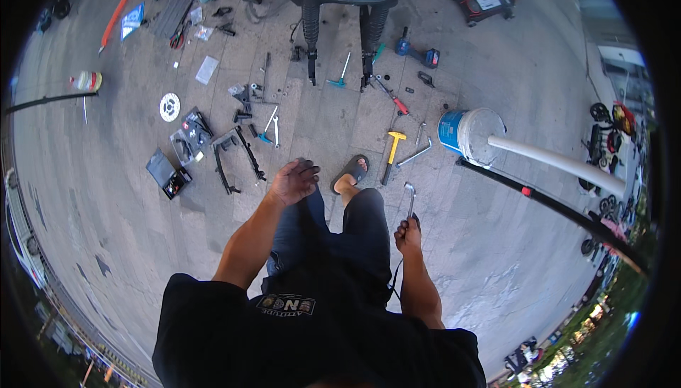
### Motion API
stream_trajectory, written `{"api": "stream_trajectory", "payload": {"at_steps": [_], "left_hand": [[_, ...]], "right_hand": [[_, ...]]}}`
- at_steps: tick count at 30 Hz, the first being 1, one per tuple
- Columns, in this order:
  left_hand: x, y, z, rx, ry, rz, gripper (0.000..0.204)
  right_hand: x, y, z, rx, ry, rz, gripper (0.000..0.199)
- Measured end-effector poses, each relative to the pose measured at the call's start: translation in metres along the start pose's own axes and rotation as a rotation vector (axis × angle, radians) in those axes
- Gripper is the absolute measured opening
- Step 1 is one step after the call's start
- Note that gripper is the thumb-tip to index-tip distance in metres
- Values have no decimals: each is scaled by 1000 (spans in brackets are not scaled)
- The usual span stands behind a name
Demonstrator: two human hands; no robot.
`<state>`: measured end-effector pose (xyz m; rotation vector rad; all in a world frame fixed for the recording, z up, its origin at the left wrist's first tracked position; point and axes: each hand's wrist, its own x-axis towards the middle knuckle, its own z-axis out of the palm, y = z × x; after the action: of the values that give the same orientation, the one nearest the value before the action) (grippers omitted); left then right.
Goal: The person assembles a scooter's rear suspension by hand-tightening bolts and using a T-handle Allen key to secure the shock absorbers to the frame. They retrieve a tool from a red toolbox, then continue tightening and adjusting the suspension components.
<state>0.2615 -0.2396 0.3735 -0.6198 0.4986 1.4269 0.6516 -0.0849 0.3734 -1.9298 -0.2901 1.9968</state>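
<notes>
I stand on paved ground and look down at my legs. My right hand is closed around a bent metal wrench that sticks up and forward from my fist. My left hand hangs in front of my left thigh with fingers loosely apart and nothing in it. One foot in a dark sandal steps forward between the two hands. Black frame parts lie on the ground just ahead of my left hand.
Tools lie scattered ahead: a yellow-headed hammer, a metal bar, a teal T-handle key, a red-handled tool, a brake disc, a black tool case. A bucket with a white pole stands right; a vehicle's front fork stands at the top.
</notes>
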Motion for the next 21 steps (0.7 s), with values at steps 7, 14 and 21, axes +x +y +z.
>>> {"api": "stream_trajectory", "payload": {"at_steps": [7,14,21], "left_hand": [[34,-75,10,-336,-125,-240,42],[-35,-78,26,-792,-176,-145,44],[65,-47,15,-515,-195,-255,43]], "right_hand": [[-17,-26,58,230,-376,456,10],[-76,-52,72,157,-329,438,32],[19,-58,77,77,-524,537,26]]}}
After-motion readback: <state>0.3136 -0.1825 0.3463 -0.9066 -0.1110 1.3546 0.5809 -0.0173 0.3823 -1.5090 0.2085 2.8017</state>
